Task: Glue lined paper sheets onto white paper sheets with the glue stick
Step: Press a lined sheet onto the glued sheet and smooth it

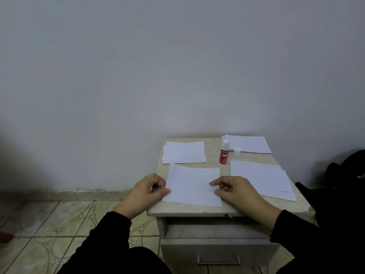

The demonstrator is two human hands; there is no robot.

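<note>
Head cam: both hands, L (146, 191) & R (235, 191), pinching lined sheet (192, 185).

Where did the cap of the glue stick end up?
In the head view, the cap stands on the table's far right part, just right of the open glue stick and at the near edge of the far paper stack.

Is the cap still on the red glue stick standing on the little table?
No: the red glue stick stands upright with its white tip bare, and its small white cap sits on the table beside it.
</note>
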